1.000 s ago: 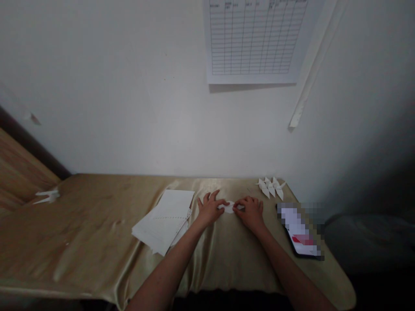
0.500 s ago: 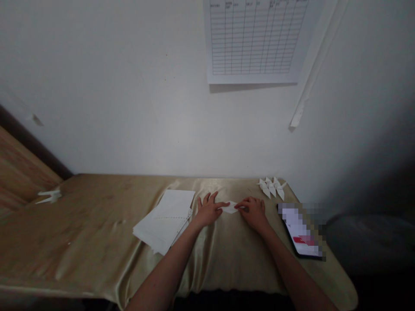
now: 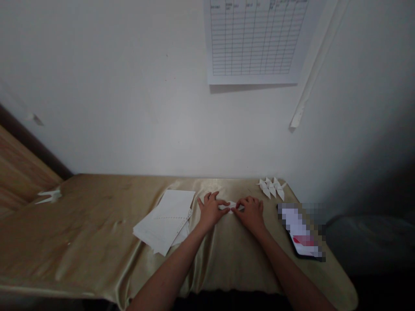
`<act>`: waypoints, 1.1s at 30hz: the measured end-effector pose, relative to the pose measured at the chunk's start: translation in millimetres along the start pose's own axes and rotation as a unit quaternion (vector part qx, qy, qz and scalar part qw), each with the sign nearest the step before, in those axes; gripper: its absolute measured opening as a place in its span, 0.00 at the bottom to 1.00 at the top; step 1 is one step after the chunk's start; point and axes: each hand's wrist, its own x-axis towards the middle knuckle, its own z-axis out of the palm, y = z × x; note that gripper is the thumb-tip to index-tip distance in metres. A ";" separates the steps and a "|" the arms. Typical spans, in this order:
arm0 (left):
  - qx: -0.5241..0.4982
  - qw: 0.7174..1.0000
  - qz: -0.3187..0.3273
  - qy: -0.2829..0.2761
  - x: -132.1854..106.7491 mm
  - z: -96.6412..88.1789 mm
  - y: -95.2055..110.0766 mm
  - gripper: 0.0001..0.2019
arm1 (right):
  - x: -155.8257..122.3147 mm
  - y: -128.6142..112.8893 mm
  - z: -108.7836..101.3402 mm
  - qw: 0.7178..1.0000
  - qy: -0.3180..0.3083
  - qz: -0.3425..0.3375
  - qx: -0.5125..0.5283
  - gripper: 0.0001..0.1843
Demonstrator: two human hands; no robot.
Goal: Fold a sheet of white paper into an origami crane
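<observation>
A small piece of folded white paper lies on the cloth-covered table between my two hands, partly hidden by the fingers. My left hand grips its left side between thumb and index finger, the other fingers fanned out on the cloth. On the opposite side, my right hand pinches the paper with thumb and index finger, the rest of the fingers curled. Both thumbs are close together at the paper's near edge. Three folded paper cranes stand in a row beyond my right hand.
Left of my left arm is a stack of white paper sheets. A phone with a lit screen, partly pixelated, lies by the right edge. White plastic-looking pieces sit far left on the gold tablecloth. A printed chart hangs on the wall.
Both thumbs have come in to the near edge of the folded paper, and the fingers now pinch it. The hands are slightly closer together; the paper shows less.
</observation>
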 end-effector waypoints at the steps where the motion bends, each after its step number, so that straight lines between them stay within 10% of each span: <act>1: 0.000 1.000 -0.001 -0.004 0.9 -0.7 -1.1 0.13 | 0.4 0.2 -0.1 1.000 -0.003 0.003 0.000 0.11; 14: 0.020 0.996 0.015 -0.082 4.6 -23.2 -13.2 0.18 | 8.2 21.0 -7.9 0.999 -0.032 -0.005 0.033 0.12; 33: 0.002 0.999 0.044 -0.031 -1.1 -12.0 -14.1 0.18 | 0.5 21.2 -1.1 0.998 -0.035 -0.060 0.009 0.19</act>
